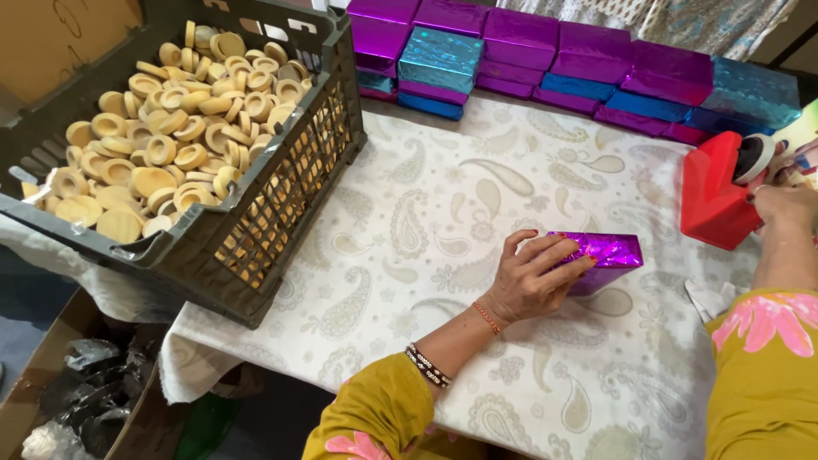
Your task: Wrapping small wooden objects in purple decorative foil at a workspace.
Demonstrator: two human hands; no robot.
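Left hand (535, 277) presses purple box (607, 253); crate (281, 196) beside, red dispenser (711, 200) right.

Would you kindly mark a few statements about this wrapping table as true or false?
1. The left hand rests on a purple foil-wrapped box. True.
2. The dark plastic crate holds blue boxes. False: it holds pale round discs.
3. The right hand is at a red tape dispenser. True.
4. The wrapped boxes at the back are all purple. False: the stacked boxes are purple and blue.
5. The tablecloth is plain. False: it has a paisley pattern.
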